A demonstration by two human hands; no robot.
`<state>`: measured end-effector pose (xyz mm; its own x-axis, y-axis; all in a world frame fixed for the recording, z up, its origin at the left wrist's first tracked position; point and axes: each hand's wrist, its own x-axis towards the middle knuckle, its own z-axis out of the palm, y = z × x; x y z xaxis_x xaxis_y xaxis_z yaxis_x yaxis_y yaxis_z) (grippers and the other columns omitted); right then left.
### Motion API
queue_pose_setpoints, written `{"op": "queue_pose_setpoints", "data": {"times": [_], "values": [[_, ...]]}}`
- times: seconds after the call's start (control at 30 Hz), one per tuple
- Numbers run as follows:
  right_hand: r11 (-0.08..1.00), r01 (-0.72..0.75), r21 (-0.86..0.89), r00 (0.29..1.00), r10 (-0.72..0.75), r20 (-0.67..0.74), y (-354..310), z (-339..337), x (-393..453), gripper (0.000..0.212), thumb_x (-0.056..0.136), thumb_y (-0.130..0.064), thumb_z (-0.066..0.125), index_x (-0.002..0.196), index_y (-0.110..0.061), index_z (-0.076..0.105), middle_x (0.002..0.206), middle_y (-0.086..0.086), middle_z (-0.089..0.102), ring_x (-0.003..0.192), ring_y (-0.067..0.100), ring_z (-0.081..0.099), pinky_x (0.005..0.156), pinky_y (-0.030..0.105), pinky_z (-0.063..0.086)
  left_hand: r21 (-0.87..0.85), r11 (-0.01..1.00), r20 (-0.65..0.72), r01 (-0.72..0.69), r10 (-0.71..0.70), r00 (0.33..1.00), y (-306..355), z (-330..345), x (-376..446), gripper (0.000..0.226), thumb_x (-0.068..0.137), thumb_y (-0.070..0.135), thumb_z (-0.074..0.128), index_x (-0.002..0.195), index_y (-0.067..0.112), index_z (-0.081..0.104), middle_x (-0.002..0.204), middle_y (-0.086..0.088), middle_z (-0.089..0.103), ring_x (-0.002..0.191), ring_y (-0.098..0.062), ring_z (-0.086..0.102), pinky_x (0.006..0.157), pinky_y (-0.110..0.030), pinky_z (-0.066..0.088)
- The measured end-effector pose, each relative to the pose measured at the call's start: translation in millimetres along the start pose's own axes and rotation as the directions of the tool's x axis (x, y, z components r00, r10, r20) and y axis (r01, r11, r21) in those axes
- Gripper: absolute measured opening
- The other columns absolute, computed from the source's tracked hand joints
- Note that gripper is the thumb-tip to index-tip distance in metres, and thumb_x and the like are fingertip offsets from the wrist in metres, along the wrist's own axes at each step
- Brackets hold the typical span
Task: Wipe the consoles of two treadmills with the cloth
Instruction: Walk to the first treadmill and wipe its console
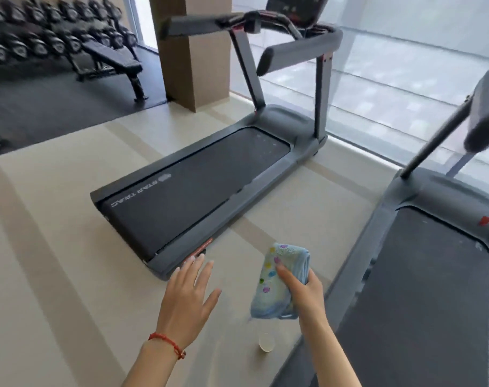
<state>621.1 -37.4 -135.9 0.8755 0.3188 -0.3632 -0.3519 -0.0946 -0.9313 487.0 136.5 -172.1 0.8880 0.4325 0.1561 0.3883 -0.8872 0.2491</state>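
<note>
A person's right hand [303, 289] grips a folded light-blue cloth [279, 280] with coloured dots, held above the floor between two treadmills. The left hand [189, 293] hovers with fingers spread wide, holding nothing. The far treadmill [198, 188] shows its dark console [296, 8]; the near treadmill [422, 275] stands at right.

Open floor strip [307, 191] between left treadmill [204, 185] and right treadmill [422, 275]; handrail [299, 54] blocks console [296, 8]; cup [266, 342] underfoot

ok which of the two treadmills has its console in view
The left treadmill, by the brown pillar: its dark console shows at the top. The right treadmill is cut off.
</note>
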Motion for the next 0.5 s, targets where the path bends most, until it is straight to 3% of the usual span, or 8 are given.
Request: {"op": "queue_pose_setpoints", "data": {"times": [0.1, 0.23, 0.3, 0.43, 0.5], "values": [[0.997, 0.023, -0.067, 0.994, -0.016, 0.112, 3.3, 69.0, -16.3, 0.017, 0.078, -0.019, 0.072, 0.093, -0.015, 0.064, 0.082, 0.002, 0.072, 0.073, 0.016, 0.070, 0.059, 0.026, 0.058, 0.007, 0.995, 0.012, 0.097, -0.097, 0.995, -60.2, -22.6, -24.6, 0.070, 0.099, 0.051, 0.010, 0.120, 0.008, 0.061, 0.123, -0.012, 0.060, 0.115, -0.029, 0.053, 0.087, -0.046, 0.049], [0.988, 0.035, -0.148, 0.971, 0.001, 0.239, 18.6, 173.3, -38.0, 0.012, 0.080, -0.022, 0.071, 0.089, -0.019, 0.063, 0.082, 0.001, 0.070, 0.070, 0.011, 0.069, 0.051, 0.020, 0.053, 0.004, 0.980, -0.018, 0.199, -0.198, 0.980, -153.3, -45.9, -63.5, 0.063, 0.099, 0.049, 0.011, 0.124, 0.011, 0.055, 0.124, -0.012, 0.059, 0.118, -0.027, 0.047, 0.093, -0.041, 0.045], [0.983, 0.015, -0.183, 0.956, 0.040, 0.292, 29.1, 227.5, -46.6, 0.017, 0.079, -0.025, 0.071, 0.094, -0.019, 0.063, 0.086, 0.003, 0.071, 0.076, 0.016, 0.070, 0.054, 0.024, 0.056, 0.015, 0.967, -0.029, 0.255, -0.254, 0.967, -201.7, -58.0, -83.4, 0.061, 0.099, 0.049, 0.011, 0.124, 0.012, 0.053, 0.124, -0.012, 0.060, 0.117, -0.025, 0.043, 0.094, -0.039, 0.041], [0.970, 0.003, -0.242, 0.912, 0.097, 0.399, 44.6, 330.1, -64.4, 0.013, 0.080, -0.024, 0.070, 0.091, -0.019, 0.063, 0.084, 0.003, 0.070, 0.076, 0.016, 0.068, 0.055, 0.024, 0.057, 0.034, 0.919, -0.004, 0.392, -0.392, 0.920, -287.6, -83.9, -115.3, 0.069, 0.099, 0.048, 0.008, 0.118, 0.009, 0.062, 0.121, -0.013, 0.061, 0.112, -0.029, 0.054, 0.090, -0.038, 0.046], [0.961, 0.017, -0.277, 0.885, 0.114, 0.451, 49.0, 373.2, -73.4, 0.015, 0.080, -0.024, 0.071, 0.091, -0.017, 0.064, 0.085, 0.004, 0.070, 0.077, 0.017, 0.068, 0.064, 0.033, 0.059, 0.040, 0.897, -0.007, 0.440, -0.440, 0.898, -321.9, -93.7, -130.0, 0.070, 0.099, 0.047, 0.008, 0.116, 0.007, 0.063, 0.119, -0.014, 0.062, 0.109, -0.031, 0.058, 0.088, -0.038, 0.046]]}}
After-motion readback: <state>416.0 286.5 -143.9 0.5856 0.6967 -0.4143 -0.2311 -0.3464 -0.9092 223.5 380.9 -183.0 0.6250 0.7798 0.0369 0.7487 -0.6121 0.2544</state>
